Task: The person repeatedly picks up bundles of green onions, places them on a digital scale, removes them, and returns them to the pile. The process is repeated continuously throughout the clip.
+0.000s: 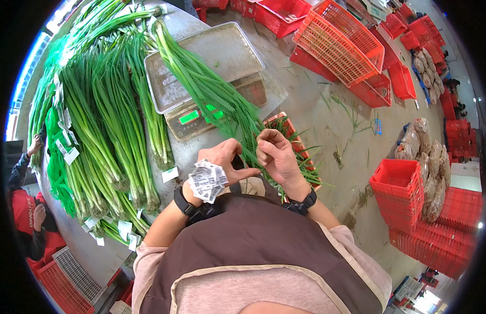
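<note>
My left hand (224, 162) holds a fanned stack of white printed labels (207, 181) and touches the end of a long bunch of green onions (201, 83) in a green net sleeve. My right hand (277, 154) pinches the same bunch near its lower end, fingers curled around the stalks. The bunch runs from my hands up across a metal weighing tray (238, 44) on a digital scale (193, 119) with a lit green display. Both wrists wear black bands.
Several bundles of green onions (102, 120) with white tags lie on the grey table (60, 220) to my left. Red plastic crates (340, 44) stand on the concrete floor (337, 120), and more crates (400, 188) and netted sacks (434, 172) are at right. Another person (28, 209) in red sits at far left.
</note>
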Available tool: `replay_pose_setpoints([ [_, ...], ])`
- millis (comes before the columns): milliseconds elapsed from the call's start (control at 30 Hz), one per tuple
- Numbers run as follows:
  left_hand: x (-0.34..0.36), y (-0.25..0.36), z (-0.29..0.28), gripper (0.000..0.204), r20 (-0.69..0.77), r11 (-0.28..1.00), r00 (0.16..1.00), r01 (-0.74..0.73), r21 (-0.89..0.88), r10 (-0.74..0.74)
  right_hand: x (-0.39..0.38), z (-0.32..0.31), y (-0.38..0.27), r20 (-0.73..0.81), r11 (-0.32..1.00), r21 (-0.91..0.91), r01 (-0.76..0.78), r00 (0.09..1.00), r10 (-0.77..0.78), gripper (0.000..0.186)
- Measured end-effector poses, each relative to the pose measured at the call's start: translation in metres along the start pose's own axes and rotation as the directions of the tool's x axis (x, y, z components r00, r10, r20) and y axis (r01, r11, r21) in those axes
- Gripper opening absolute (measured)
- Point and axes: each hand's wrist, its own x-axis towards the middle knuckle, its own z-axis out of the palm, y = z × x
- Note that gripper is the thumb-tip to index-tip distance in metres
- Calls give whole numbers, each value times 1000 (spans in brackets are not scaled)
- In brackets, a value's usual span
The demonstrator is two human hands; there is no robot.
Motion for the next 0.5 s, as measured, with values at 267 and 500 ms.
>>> replay_pose_setpoints([
  [267, 6, 10, -5, 11, -270, 988, 952, -153, -4, 147, -5, 20, -17, 163, 751, -578, 320, 947, -278, 39],
  [500, 13, 16, -2, 19, -245, 951, 933, -209, 228, 264, 84, 17, -6, 417, -119, -874, 471, 602, -681, 59],
])
